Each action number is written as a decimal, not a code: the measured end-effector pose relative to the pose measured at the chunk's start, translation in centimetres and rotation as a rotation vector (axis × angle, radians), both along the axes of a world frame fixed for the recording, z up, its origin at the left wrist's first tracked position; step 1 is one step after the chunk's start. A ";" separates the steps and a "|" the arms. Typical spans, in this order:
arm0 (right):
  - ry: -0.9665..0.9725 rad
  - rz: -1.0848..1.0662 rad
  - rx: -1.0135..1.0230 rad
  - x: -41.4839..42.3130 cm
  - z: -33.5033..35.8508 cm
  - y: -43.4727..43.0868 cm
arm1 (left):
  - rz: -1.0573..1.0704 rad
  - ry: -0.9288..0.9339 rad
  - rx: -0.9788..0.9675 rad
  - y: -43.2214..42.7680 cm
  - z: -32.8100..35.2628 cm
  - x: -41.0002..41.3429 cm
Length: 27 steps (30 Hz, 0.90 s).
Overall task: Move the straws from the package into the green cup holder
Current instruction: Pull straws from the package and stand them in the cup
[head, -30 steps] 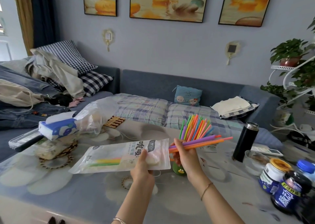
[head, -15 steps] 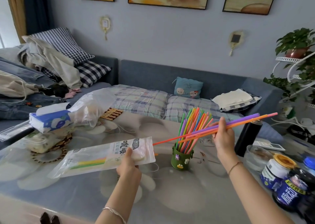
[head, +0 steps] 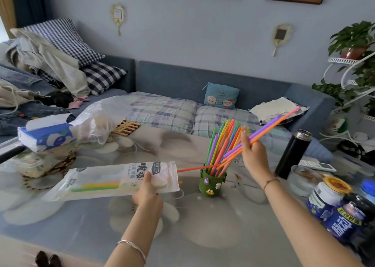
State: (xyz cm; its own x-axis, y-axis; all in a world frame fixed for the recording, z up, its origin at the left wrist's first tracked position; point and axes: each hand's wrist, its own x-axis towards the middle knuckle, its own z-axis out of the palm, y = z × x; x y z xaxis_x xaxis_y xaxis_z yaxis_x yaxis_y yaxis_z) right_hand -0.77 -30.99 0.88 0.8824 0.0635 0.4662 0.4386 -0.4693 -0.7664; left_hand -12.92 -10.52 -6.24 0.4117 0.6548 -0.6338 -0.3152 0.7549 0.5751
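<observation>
— What has the left hand (head: 147,193) got?
— The straw package (head: 105,177), a clear bag with print on it. Thumb and fingers pinch it near its open end, and it is held flat just above the table (head: 223,226). A few yellow and green straws (head: 97,186) lie inside it.
— And the right hand (head: 252,155)?
— Curled round a small bundle of purple and orange straws (head: 272,124), gripped about midway. The bundle slants, with its top ends up toward the sofa (head: 182,80) and its lower ends down by the green cup holder (head: 212,183). One orange straw trails back to the package mouth; whether its tip is inside, I cannot tell.
— The holder?
— Upright on the table between the two hands, with little cartoon figures stuck on. A fan of coloured straws (head: 221,145) already stands in it.
— Anything else close by?
— A black flask (head: 293,154) just right of the right hand, jars (head: 326,197) at the table's near right corner, and a blue tissue box (head: 45,135) far left.
</observation>
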 end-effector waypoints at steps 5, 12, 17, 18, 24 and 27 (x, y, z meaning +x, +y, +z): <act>0.163 0.026 -0.285 2.0 -2.1 1.5 | 0.028 0.006 0.025 -0.1 -0.5 0.2; 0.129 0.050 -0.298 2.7 -2.2 3.1 | 0.059 -0.015 0.058 0.7 -0.2 -0.2; 0.299 0.058 -0.414 3.1 -2.6 3.7 | 0.056 -0.027 0.087 0.9 0.3 -0.4; 0.321 0.077 -0.410 3.1 -2.5 3.7 | 0.051 -0.029 0.086 1.0 0.4 -0.5; 0.179 0.079 -0.113 1.7 -1.4 3.5 | 0.021 -0.033 0.082 1.3 1.1 -1.7; 0.075 0.039 -0.011 -0.2 -1.4 2.7 | 0.011 -0.039 0.072 1.3 1.7 -2.7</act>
State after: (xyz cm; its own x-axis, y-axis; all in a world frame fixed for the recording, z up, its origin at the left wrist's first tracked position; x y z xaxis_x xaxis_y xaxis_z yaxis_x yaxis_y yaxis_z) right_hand -0.96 -28.33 -0.50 0.9117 0.1033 0.3978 0.3982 -0.4613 -0.7928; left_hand -15.65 -9.20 -4.54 0.4274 0.7026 -0.5689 -0.3467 0.7086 0.6146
